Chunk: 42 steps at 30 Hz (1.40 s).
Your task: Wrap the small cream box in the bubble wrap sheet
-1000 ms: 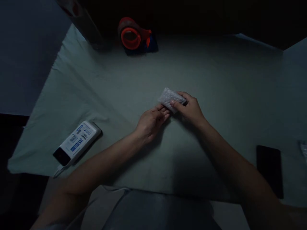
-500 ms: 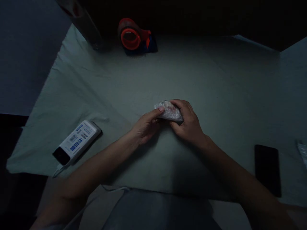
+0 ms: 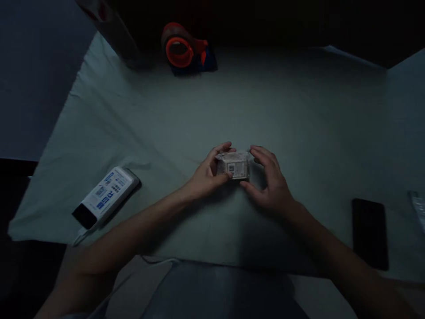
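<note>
A small packet wrapped in clear bubble plastic (image 3: 234, 165), with a printed label facing me, is held between both hands above a pale cloth-covered table (image 3: 232, 102). My left hand (image 3: 209, 174) grips its left end with thumb and fingers curled round it. My right hand (image 3: 270, 181) curls round its right end, fingers over the top and thumb underneath.
A white power bank with blue print (image 3: 105, 196) lies at the left near the table's front edge. A red and orange tape dispenser (image 3: 184, 48) stands at the back. A black phone (image 3: 370, 231) lies at the right, with a bit of clear plastic (image 3: 419, 207) at the far right edge.
The packet came toward me and turned over, so its label now faces me. My left hand went from just touching it to gripping its left end. My right hand shifted to the right end.
</note>
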Motion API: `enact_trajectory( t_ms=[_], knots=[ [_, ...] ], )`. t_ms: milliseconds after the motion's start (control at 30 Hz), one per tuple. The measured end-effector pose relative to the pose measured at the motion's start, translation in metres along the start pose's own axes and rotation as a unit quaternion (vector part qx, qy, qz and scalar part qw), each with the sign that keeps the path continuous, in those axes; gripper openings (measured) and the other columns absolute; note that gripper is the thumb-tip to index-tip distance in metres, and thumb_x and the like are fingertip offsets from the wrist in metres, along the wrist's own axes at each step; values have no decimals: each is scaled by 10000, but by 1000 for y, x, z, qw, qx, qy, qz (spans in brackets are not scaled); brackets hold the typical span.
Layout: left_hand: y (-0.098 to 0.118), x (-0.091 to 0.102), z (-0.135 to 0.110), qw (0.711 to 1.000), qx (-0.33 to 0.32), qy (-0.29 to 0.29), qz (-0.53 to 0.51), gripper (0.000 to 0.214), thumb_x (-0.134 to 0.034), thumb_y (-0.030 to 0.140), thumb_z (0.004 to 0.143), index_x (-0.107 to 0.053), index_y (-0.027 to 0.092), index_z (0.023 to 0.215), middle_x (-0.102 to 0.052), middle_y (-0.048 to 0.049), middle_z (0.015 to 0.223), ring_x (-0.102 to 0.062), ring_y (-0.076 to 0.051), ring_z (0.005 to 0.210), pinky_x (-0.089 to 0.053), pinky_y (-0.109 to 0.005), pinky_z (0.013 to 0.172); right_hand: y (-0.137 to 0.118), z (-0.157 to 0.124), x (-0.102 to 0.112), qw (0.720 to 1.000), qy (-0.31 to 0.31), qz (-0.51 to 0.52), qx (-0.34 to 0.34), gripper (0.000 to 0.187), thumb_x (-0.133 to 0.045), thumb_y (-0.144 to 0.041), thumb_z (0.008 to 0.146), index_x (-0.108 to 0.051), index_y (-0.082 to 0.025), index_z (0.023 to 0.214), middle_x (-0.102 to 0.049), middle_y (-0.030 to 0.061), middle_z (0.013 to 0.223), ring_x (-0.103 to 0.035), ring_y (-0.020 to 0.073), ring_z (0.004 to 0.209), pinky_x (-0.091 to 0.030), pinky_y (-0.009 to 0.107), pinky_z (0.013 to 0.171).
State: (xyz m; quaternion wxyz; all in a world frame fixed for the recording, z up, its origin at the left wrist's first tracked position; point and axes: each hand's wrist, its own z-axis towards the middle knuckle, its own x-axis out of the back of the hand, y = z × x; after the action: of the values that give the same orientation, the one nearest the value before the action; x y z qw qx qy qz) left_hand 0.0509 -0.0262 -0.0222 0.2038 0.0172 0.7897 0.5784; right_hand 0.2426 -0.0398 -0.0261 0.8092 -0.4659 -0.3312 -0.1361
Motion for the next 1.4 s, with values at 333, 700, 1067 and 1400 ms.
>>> enact_trajectory(
  t_ms=[333, 700, 1067, 1400],
  knots=[
    [-14, 3, -12, 970, -139, -35, 198, 785, -595, 120, 683, -264, 245, 1383, -432, -100, 1282, -455, -216, 1183, -359, -381, 1047, -3, 11, 20, 999, -31, 9, 15, 342, -591, -274, 833, -551, -257, 1172, -599, 100, 1156, -561, 252, 1095, -479, 463, 921],
    [-9, 7, -18, 975, -85, -111, 172, 765, -606, 130, 668, -340, 261, 1373, -472, -82, 1288, -463, -237, 1200, -366, -381, 1047, -4, 22, 27, 981, -123, -92, 121, 204, -492, -197, 877, -661, -216, 990, -687, 90, 987, -627, 217, 887, -507, 375, 749],
    [-10, 3, -25, 965, -82, -111, 224, 775, -710, 294, 748, -296, 267, 1403, -373, -96, 1428, -385, -247, 1303, -306, -394, 1109, -13, 23, 14, 998, -57, -10, 28, 140, -475, -160, 851, -611, -186, 841, -651, 50, 783, -613, 167, 717, -482, 295, 647],
    [-26, 3, -18, 920, -176, -94, 336, 895, -667, 272, 771, -97, 266, 1462, -276, -132, 1444, -276, -281, 1353, -245, -471, 1133, 6, 37, 0, 952, 23, 203, -229, 65, -575, -233, 799, -625, -193, 788, -617, -20, 705, -556, 117, 645, -426, 252, 586]
  ],
)
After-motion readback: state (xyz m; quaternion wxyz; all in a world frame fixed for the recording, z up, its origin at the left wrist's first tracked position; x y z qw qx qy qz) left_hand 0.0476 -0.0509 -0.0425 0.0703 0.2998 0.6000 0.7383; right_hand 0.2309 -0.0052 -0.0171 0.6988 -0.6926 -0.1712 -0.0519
